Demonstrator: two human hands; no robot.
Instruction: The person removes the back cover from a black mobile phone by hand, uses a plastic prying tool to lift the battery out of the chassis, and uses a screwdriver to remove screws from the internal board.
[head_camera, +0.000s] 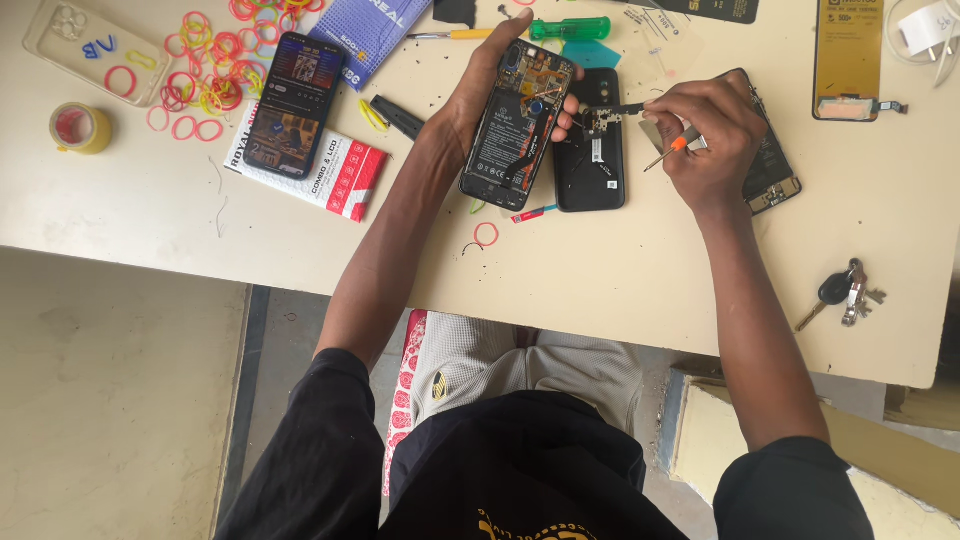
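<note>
A cream table (620, 290) carries scattered rubber bands (205, 85), a lit phone (296, 103), a black back cover (592, 150) and keys (845, 293).

Four phones (517, 125), two screwdrivers (570, 28)

Black short-sleeved shirt, yellow print, pale shorts

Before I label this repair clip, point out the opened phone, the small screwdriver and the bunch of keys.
opened phone (517, 125), head view, on its exposed battery.
small screwdriver (679, 144), head view, on its orange collar.
bunch of keys (848, 292), head view, on the dark key head.
</note>
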